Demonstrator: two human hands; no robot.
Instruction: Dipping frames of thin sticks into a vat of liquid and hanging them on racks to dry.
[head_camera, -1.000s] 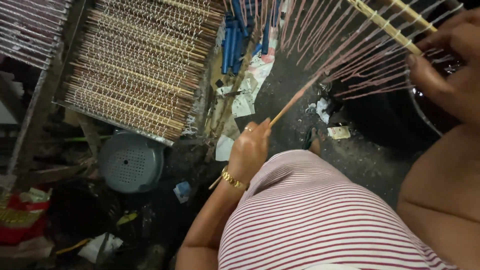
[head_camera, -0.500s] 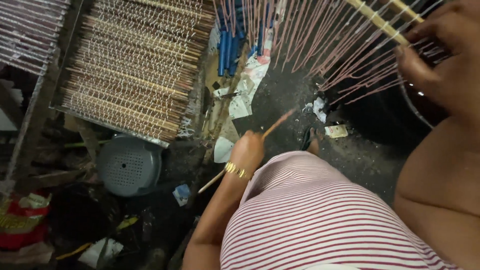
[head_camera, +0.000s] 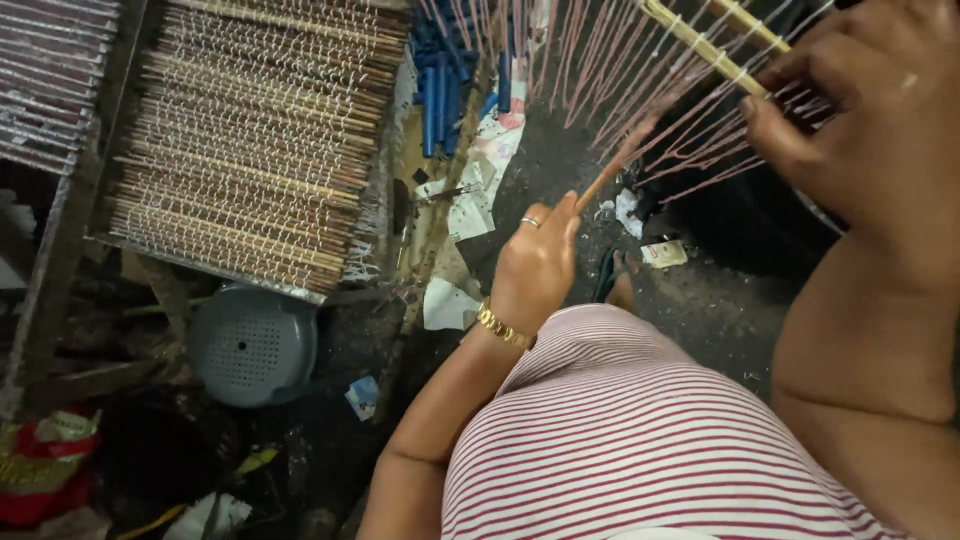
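**Colours and patterns**

Shirt (head_camera: 640, 440): red-white horizontal stripes. Bracelet (head_camera: 503, 326): gold. Strands (head_camera: 640, 60): pale pink on tan bamboo rods (head_camera: 700, 45). Stick rack (head_camera: 250, 140): brown and tan rows. Tubes (head_camera: 440, 80): blue. Perforated stool (head_camera: 250, 345): grey. Floor (head_camera: 700, 300): dark.

The right hand (head_camera: 870, 110) is cut off by the frame's edge.

Red-and-white striped garment (head_camera: 640, 440), thin horizontal stripes, stretched over torso and lap. Left hand (head_camera: 535, 265): gold ring (head_camera: 530, 222) on one finger, gold link bracelet (head_camera: 503, 327) at wrist, just above garment edge. Left forearm bare, no sleeve visible. Right hand (head_camera: 870, 110) and right arm bare, well right of garment; no jewellery visible there.
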